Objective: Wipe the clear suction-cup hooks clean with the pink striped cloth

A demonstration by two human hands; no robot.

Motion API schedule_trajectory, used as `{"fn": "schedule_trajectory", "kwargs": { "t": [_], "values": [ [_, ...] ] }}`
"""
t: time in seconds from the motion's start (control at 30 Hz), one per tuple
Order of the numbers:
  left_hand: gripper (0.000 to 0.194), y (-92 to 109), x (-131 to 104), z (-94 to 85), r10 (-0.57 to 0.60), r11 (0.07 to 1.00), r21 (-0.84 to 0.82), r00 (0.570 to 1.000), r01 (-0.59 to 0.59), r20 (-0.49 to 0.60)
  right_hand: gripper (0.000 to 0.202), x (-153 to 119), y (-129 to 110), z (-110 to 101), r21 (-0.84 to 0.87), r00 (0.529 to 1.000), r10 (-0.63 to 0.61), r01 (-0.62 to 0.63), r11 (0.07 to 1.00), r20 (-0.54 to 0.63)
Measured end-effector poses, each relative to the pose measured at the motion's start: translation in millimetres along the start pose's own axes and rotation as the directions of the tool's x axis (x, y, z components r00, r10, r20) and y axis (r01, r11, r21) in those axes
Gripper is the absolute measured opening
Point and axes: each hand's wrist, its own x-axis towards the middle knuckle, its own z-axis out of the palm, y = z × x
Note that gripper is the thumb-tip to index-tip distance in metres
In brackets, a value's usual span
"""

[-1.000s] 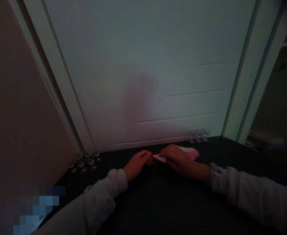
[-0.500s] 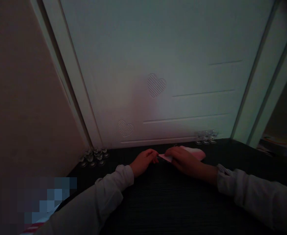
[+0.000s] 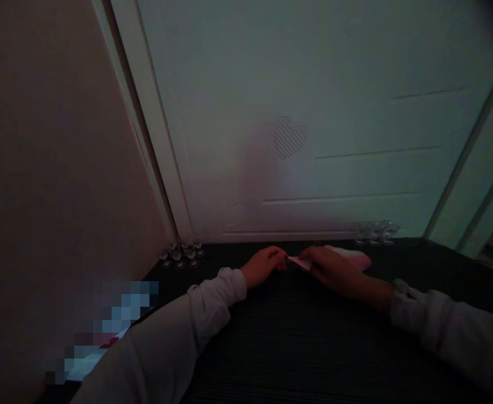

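A pink and white cloth lies on the dark table, partly under my right hand, whose fingers are closed on it. One pointed corner of the cloth sticks out to the left between my hands. My left hand rests just left of that corner with its fingers curled together. Something small and shiny, too dim to make out, shows at its fingertips.
Small clear stemmed glasses stand in a group at the table's back left. More glasses stand at the back right, against a white panel with heart patterns. The dark table has a pale blue and red object at its left edge.
The whole view has shifted, so the table, glasses and panel appear further right and slightly higher. Both hands keep nearly the same pose around the cloth.
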Motion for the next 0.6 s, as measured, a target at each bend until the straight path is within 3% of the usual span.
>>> {"fn": "schedule_trajectory", "kwargs": {
  "t": [0.37,0.6],
  "values": [
    [0.03,-1.3,-1.0,-1.2,0.034,0.999,0.015,0.999,-0.034,0.017,0.027,0.5,-2.4,-4.7,-0.008,0.999,0.04,-0.04,0.999,0.017],
    [0.028,-0.2,-1.2,-2.0,0.071,0.988,0.132,0.994,-0.081,0.079,0.03,2.3,-3.6,-6.0,-0.013,0.998,0.037,-0.037,0.999,0.054]
  ]
}}
